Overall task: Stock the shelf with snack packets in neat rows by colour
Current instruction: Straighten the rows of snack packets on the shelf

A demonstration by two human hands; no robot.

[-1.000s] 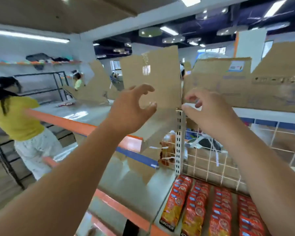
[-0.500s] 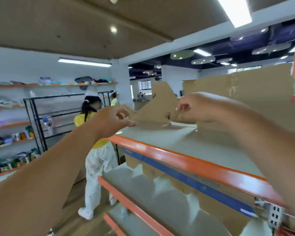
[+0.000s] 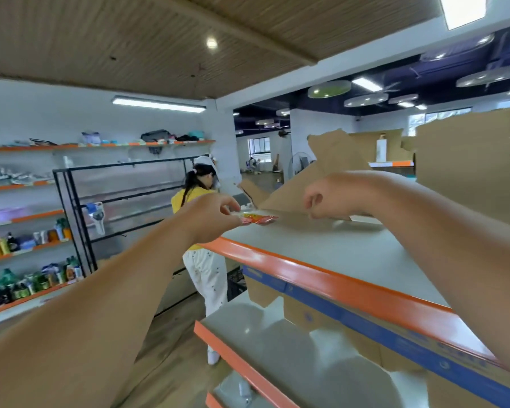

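A red and yellow snack packet [image 3: 259, 219] lies flat at the far left end of the top shelf [image 3: 330, 248], which is grey with an orange front edge. My left hand [image 3: 211, 217] reaches over that end and pinches the packet's near edge with curled fingers. My right hand [image 3: 334, 198] hovers to the right of the packet, fingers curled into a loose fist, in front of a cardboard flap [image 3: 304, 184]. Nothing shows in it.
Opened cardboard boxes [image 3: 468, 166] stand along the back of the top shelf. A lower grey shelf [image 3: 265, 343] sits below. A person in a yellow top [image 3: 203, 231] stands in the aisle to the left. Wall shelves with bottles [image 3: 27, 245] line the far left.
The view has swung up and left from the lower shelf with red packets to the top shelf. My left hand now pinches a packet there; my right hand has curled.
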